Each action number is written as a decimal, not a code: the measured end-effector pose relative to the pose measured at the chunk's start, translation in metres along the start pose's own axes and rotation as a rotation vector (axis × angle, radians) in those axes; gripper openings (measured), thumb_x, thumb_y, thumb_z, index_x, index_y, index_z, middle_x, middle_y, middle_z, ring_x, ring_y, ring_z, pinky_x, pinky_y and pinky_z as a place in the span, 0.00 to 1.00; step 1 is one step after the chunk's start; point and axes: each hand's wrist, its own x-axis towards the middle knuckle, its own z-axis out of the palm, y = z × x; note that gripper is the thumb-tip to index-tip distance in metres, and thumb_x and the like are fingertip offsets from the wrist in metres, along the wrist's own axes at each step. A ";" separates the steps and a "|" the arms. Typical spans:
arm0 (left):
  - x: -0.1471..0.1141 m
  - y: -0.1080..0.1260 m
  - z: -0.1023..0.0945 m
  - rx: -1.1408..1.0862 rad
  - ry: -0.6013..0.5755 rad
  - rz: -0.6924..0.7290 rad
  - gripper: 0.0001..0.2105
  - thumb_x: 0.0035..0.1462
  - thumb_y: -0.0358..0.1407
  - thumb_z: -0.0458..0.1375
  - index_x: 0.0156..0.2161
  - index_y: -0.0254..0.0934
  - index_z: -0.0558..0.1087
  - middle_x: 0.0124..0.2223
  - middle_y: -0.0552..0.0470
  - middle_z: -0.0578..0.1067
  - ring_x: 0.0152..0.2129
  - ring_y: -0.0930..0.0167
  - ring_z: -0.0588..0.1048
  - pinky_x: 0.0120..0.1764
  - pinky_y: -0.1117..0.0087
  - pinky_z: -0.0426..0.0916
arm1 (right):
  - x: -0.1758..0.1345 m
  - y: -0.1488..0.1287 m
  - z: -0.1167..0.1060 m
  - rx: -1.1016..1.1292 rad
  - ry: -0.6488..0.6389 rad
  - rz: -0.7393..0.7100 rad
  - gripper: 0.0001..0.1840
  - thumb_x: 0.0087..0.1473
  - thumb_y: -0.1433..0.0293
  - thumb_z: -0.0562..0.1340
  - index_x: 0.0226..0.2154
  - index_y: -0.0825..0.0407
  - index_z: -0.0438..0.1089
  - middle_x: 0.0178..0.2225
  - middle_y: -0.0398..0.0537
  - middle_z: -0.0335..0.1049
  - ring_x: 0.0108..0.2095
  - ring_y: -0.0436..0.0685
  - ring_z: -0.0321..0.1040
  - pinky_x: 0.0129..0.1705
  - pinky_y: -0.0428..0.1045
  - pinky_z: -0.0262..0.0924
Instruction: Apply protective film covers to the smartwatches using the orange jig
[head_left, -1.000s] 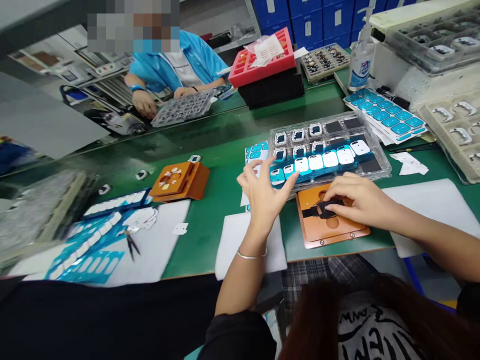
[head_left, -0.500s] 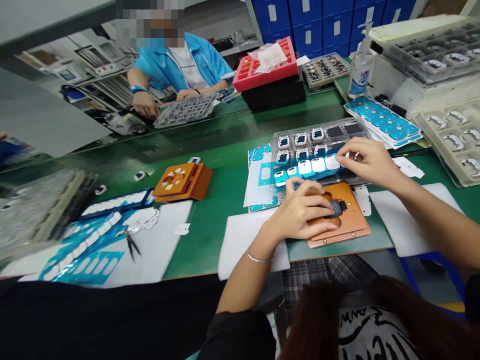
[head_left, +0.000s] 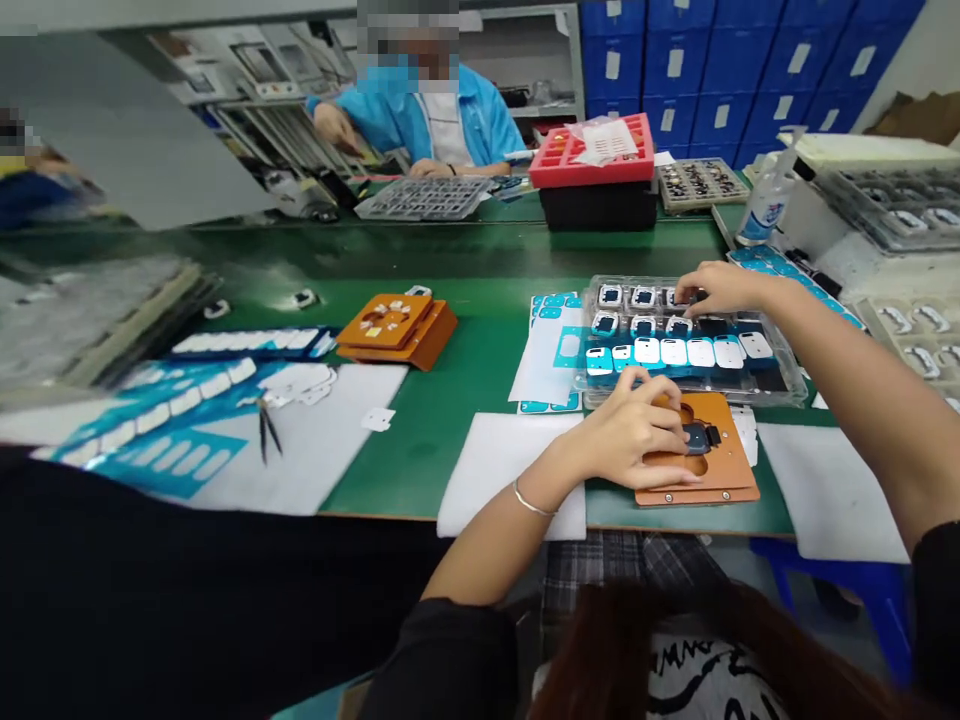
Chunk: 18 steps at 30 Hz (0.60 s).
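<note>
My left hand (head_left: 646, 432) lies over the orange fixture (head_left: 726, 478) with its fingers spread. Its fingertips reach a dark grey, square, watch-like part (head_left: 701, 438) seated in the fixture's recess. Beyond it, my right hand (head_left: 721, 287) is over the clear plastic tray (head_left: 787, 385), fingertips bent down onto a white-rimmed watch case (head_left: 673, 297) in the back row; the fingers partly cover this case. Other white-rimmed cases (head_left: 643, 297) sit in tray pockets. A blue strip with white rounded stickers (head_left: 673, 352) lies across the tray's front.
Foam sheets (head_left: 517, 470) flank the fixture. Leftward are a second orange fixture (head_left: 397, 330), tweezers (head_left: 268, 430) and sticker sheets (head_left: 154, 420). A red box (head_left: 592, 150) and a pump bottle (head_left: 763, 210) stand behind. Across the bench sits a co-worker (head_left: 450, 120).
My right hand has moved from the white sticker strip back to a watch case in the tray's back row. My left hand stays on the fixture. The camera view has shifted.
</note>
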 end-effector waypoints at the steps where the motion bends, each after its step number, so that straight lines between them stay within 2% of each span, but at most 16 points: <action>1: 0.000 0.000 0.000 -0.003 -0.004 -0.002 0.19 0.62 0.52 0.56 0.34 0.40 0.80 0.34 0.52 0.82 0.46 0.62 0.71 0.48 0.56 0.52 | 0.001 0.001 -0.002 0.009 0.013 -0.003 0.10 0.45 0.64 0.71 0.33 0.47 0.76 0.32 0.49 0.77 0.40 0.65 0.71 0.42 0.57 0.67; 4: 0.001 -0.002 0.001 -0.010 0.043 0.027 0.17 0.63 0.50 0.57 0.34 0.40 0.79 0.34 0.52 0.82 0.46 0.62 0.71 0.47 0.57 0.53 | -0.007 -0.004 -0.003 0.029 0.128 0.009 0.15 0.51 0.55 0.66 0.35 0.49 0.76 0.35 0.52 0.77 0.38 0.64 0.72 0.40 0.57 0.68; 7: 0.003 -0.004 0.001 0.004 0.174 0.010 0.15 0.63 0.48 0.58 0.34 0.40 0.79 0.36 0.54 0.83 0.44 0.64 0.72 0.45 0.60 0.56 | -0.037 -0.025 -0.006 0.125 0.311 -0.017 0.19 0.60 0.53 0.59 0.39 0.48 0.76 0.41 0.53 0.76 0.42 0.62 0.73 0.42 0.57 0.69; 9: 0.005 -0.005 0.000 0.033 0.314 -0.074 0.14 0.63 0.47 0.58 0.32 0.40 0.78 0.37 0.55 0.83 0.40 0.67 0.72 0.43 0.62 0.58 | -0.068 -0.043 -0.007 0.394 0.467 -0.105 0.14 0.60 0.57 0.62 0.40 0.47 0.77 0.41 0.51 0.77 0.40 0.60 0.73 0.42 0.55 0.69; 11: 0.005 -0.008 -0.003 0.064 0.451 -0.160 0.14 0.62 0.45 0.59 0.29 0.39 0.76 0.35 0.55 0.82 0.37 0.69 0.71 0.41 0.64 0.60 | -0.099 -0.061 -0.005 0.439 0.419 -0.197 0.10 0.61 0.61 0.63 0.39 0.44 0.79 0.39 0.48 0.77 0.40 0.58 0.74 0.42 0.53 0.69; 12: 0.005 -0.009 -0.004 0.081 0.498 -0.194 0.14 0.62 0.44 0.60 0.28 0.38 0.75 0.35 0.55 0.82 0.36 0.69 0.71 0.40 0.65 0.61 | -0.112 -0.069 -0.002 0.470 0.303 -0.287 0.09 0.62 0.64 0.62 0.41 0.43 0.79 0.39 0.47 0.77 0.40 0.56 0.74 0.41 0.52 0.70; 13: 0.005 -0.010 -0.006 0.102 0.524 -0.220 0.14 0.61 0.44 0.60 0.28 0.38 0.75 0.34 0.55 0.82 0.35 0.69 0.71 0.40 0.65 0.61 | -0.122 -0.076 0.002 0.482 0.190 -0.350 0.10 0.63 0.66 0.61 0.43 0.42 0.79 0.38 0.47 0.78 0.39 0.55 0.75 0.40 0.51 0.71; 15: 0.004 -0.012 -0.007 0.160 0.519 -0.253 0.12 0.62 0.41 0.59 0.29 0.38 0.75 0.35 0.54 0.81 0.35 0.69 0.70 0.39 0.64 0.61 | -0.135 -0.088 0.014 0.472 0.072 -0.411 0.12 0.64 0.68 0.60 0.46 0.43 0.78 0.40 0.47 0.78 0.39 0.55 0.75 0.40 0.50 0.71; 18: 0.002 -0.015 -0.007 0.237 0.478 -0.264 0.11 0.63 0.38 0.58 0.29 0.37 0.75 0.37 0.52 0.81 0.36 0.68 0.70 0.38 0.64 0.62 | -0.140 -0.100 0.030 0.360 0.131 -0.440 0.13 0.65 0.70 0.60 0.49 0.45 0.75 0.42 0.48 0.79 0.41 0.57 0.75 0.41 0.52 0.72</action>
